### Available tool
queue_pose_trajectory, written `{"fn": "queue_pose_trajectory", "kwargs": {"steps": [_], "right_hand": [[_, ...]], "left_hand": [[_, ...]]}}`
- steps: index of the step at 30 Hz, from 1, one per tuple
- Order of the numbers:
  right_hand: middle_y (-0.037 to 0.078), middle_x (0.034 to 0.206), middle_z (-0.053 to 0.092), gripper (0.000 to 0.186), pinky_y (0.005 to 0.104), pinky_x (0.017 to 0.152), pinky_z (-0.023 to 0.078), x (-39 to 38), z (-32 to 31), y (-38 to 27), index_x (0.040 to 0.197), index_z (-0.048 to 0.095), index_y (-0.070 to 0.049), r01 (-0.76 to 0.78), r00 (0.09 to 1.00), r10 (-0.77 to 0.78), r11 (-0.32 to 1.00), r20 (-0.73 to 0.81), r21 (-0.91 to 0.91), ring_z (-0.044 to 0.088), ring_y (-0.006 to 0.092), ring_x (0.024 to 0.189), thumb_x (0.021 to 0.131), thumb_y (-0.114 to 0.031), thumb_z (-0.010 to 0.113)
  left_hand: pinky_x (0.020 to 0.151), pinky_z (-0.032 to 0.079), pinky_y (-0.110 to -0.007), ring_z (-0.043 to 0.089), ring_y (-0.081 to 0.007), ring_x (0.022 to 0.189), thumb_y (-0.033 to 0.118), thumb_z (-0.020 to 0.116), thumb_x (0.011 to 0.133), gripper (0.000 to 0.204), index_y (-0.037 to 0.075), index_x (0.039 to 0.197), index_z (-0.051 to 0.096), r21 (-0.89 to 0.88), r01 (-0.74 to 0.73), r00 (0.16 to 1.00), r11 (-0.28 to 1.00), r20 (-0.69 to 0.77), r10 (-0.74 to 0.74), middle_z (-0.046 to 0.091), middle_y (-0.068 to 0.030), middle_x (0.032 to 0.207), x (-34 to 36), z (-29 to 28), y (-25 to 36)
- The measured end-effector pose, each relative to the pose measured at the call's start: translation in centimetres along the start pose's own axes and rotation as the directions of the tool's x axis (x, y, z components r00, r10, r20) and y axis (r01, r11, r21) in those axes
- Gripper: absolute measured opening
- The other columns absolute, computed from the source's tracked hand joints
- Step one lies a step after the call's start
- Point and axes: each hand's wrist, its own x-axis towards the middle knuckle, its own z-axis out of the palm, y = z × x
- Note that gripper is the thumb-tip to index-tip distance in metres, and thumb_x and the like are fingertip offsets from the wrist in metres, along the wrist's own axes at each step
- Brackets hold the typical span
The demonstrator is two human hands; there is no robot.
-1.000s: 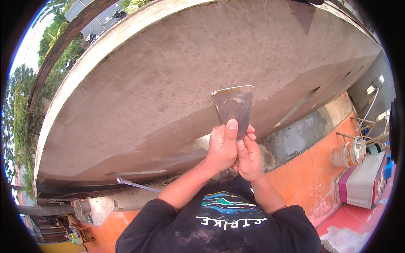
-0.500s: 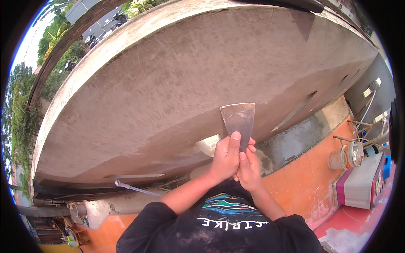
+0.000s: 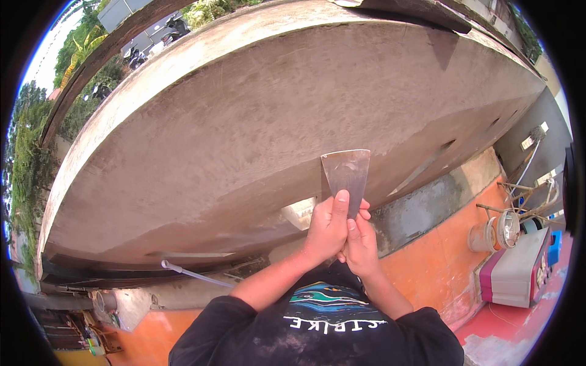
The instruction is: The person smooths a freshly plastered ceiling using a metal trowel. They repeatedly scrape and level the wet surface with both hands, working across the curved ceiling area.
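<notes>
My left hand (image 3: 326, 235) and my right hand (image 3: 363, 247) are closed together around the lower part of a wide, flat metal scraper (image 3: 347, 172). Its broad edge points away from me, and any handle is hidden by my fingers. The left thumb lies along the face of the blade; the right hand sits just to its right. Behind the tool spreads a grey plastered wall (image 3: 262, 116), darker along its lower band, with a light rectangular opening (image 3: 296, 215) just left of my hands. Whether the blade touches the wall, I cannot tell.
Orange floor (image 3: 430, 259) runs below a wet grey strip (image 3: 415, 207). At right are buckets (image 3: 482, 235), wooden poles (image 3: 519, 196), a white-and-magenta box (image 3: 513, 274) and a blue container (image 3: 554, 247). A pale pipe (image 3: 195, 272) lies at lower left; parked scooters (image 3: 174, 30) show beyond the wall.
My hands and the scraper have moved down and slightly right since a second ago, then stayed nearly still. The view has shifted a little, with the wall's top edge now lower in the picture.
</notes>
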Motion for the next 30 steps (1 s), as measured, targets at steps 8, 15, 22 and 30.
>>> {"fn": "queue_pose_trajectory", "kwargs": {"steps": [8, 15, 22, 30], "right_hand": [[0.006, 0.089, 0.058, 0.041, 0.0191, 0.042, 0.038, -0.3, -0.7, -1.0, 0.127, 0.047, -0.001, 0.036, 0.995, -0.041, 0.998, 0.089, 0.061, 0.05, 0.0066, 0.054, 0.106, -0.035, 0.036], [0.0, 0.075, 0.049, 0.031, 0.0206, 0.045, 0.038, -1.1, -0.1, 1.0, 0.119, 0.05, -0.002, -0.087, 0.995, 0.089, 0.995, -0.034, 0.052, 0.043, 0.0054, 0.052, 0.107, -0.027, 0.036], [0.006, 0.084, 0.057, 0.038, 0.0202, 0.042, 0.037, 0.8, 0.0, -1.4, 0.125, 0.047, -0.001, 0.081, 0.995, -0.079, 0.997, 0.057, -0.021, 0.047, 0.0066, 0.05, 0.107, -0.032, 0.033], [0.006, 0.089, 0.057, 0.037, 0.0209, 0.043, 0.038, -1.0, -0.4, 0.8, 0.128, 0.046, -0.001, -0.073, 0.997, 0.074, 0.997, 0.004, -0.021, 0.048, 0.0079, 0.053, 0.107, -0.029, 0.033]], "left_hand": [[0.069, 0.053, -0.028, 0.063, -0.013, 0.074, 0.046, 0.03, 0.106, 0.061, -0.003, 0.096, 0.064, -0.043, -0.047, 0.998, 0.998, 0.037, 0.049, 0.068, -0.0083, 0.082, 0.0, 0.9, 1.0], [0.068, 0.053, -0.028, 0.064, -0.0124, 0.074, 0.045, 0.029, 0.106, 0.061, -0.003, 0.094, 0.064, -0.052, 0.015, 1.0, 0.999, 0.0, -0.015, 0.068, -0.0079, 0.081, -0.5, 0.1, -1.3], [0.064, 0.053, -0.027, 0.064, -0.0118, 0.073, 0.044, 0.03, 0.106, 0.059, -0.003, 0.095, 0.065, -0.039, -0.105, 0.991, 0.994, 0.081, 0.108, 0.068, -0.0076, 0.082, 0.9, -0.3, 2.6], [0.071, 0.052, -0.028, 0.063, -0.0132, 0.076, 0.045, 0.032, 0.106, 0.059, -0.003, 0.097, 0.065, -0.087, 0.019, 0.999, 0.996, 0.037, -0.016, 0.067, -0.0081, 0.082, -0.4, 0.0, -0.9]]}}
